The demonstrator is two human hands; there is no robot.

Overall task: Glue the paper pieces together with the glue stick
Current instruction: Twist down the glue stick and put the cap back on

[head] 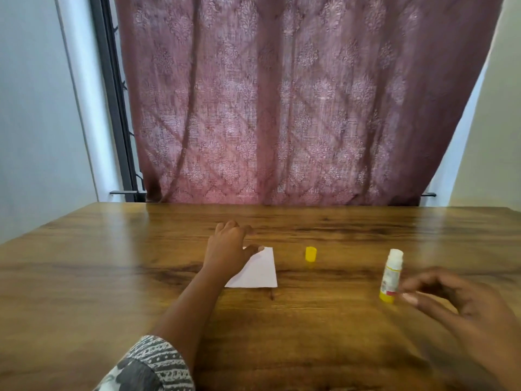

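Observation:
A white paper piece (258, 270) lies flat on the wooden table (112, 263). My left hand (228, 246) rests on its far left corner, fingers spread, thumb touching the paper's top edge. An uncapped glue stick (391, 275), white with a yellow base, stands upright to the right. Its yellow cap (310, 254) stands alone between paper and stick. My right hand (451, 297) hovers just right of the glue stick with fingers apart, fingertips close to the stick's lower part but not around it. The hand is blurred.
A patterned maroon curtain (296, 108) hangs behind the table's far edge. A dark window frame (118, 122) and pale walls flank it. A patterned sleeve (146, 365) covers my left upper arm.

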